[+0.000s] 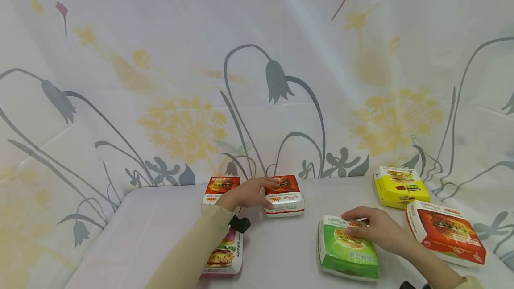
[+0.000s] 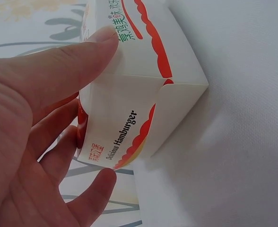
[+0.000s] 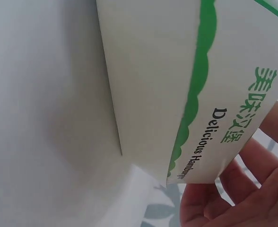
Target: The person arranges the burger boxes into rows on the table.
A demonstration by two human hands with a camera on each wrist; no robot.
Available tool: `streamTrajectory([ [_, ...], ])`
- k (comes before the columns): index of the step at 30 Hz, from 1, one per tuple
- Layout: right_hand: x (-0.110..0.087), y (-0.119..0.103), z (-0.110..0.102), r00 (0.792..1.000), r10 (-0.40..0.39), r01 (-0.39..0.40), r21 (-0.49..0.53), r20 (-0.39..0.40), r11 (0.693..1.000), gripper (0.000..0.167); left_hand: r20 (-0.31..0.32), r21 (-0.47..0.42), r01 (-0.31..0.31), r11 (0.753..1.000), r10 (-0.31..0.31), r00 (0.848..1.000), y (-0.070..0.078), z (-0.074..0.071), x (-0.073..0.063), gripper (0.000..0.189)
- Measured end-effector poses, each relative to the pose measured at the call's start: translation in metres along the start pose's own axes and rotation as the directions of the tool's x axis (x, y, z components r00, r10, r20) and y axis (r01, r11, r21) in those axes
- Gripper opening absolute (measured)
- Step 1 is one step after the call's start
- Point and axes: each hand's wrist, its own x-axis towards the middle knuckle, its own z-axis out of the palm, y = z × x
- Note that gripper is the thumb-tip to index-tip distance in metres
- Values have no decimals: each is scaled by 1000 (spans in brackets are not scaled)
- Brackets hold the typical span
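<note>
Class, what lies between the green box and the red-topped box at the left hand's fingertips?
Only bare pale tabletop lies between the green box and the red-topped box; the head view shows this.

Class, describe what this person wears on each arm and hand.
On the left: a long beige sleeve and a small black device at the wrist. On the right, a beige cuff and black piece just show at the bottom edge. Left hand and right hand are gloveless.
</note>
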Motion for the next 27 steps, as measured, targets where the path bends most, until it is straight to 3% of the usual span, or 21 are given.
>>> streamTrajectory([
  [13,19,-26,38,999,-51,51,42,-2,998,44,-5,-25,4,1000,-4,1000,0,0,0,65],
  [27,38,-48,67,994,-110,111,57,-11,992,34,-31,49,-7,999,9,999,7,-1,1,64],
])
